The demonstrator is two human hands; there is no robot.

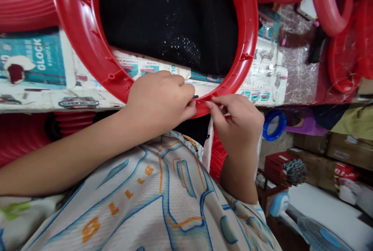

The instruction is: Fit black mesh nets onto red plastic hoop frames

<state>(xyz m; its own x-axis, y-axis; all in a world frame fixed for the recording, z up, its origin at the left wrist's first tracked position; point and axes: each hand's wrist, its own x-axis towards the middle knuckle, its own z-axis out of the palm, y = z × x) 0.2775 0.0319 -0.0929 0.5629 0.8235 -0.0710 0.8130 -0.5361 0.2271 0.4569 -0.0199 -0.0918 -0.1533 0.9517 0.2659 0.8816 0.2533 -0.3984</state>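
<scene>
A large red plastic ring [84, 37] with ribs and screw bosses fills the upper middle of the view, with black mesh fabric [175, 21] stretched across its opening. My left hand [159, 101] grips the ring's lower rim, fingers curled over the edge. My right hand [236, 121] pinches the same rim just to the right, thumb and forefinger at the edge where a bit of black mesh shows. Both hands nearly touch. My patterned white shirt [151, 200] fills the bottom of the view.
The ring rests against a worktop covered in printed paper [37, 64]. More red plastic rings [329, 6] are stacked at upper right and left. A blue ring [274, 124], cardboard boxes [346, 150] and a blue-white fan [314, 231] lie at lower right.
</scene>
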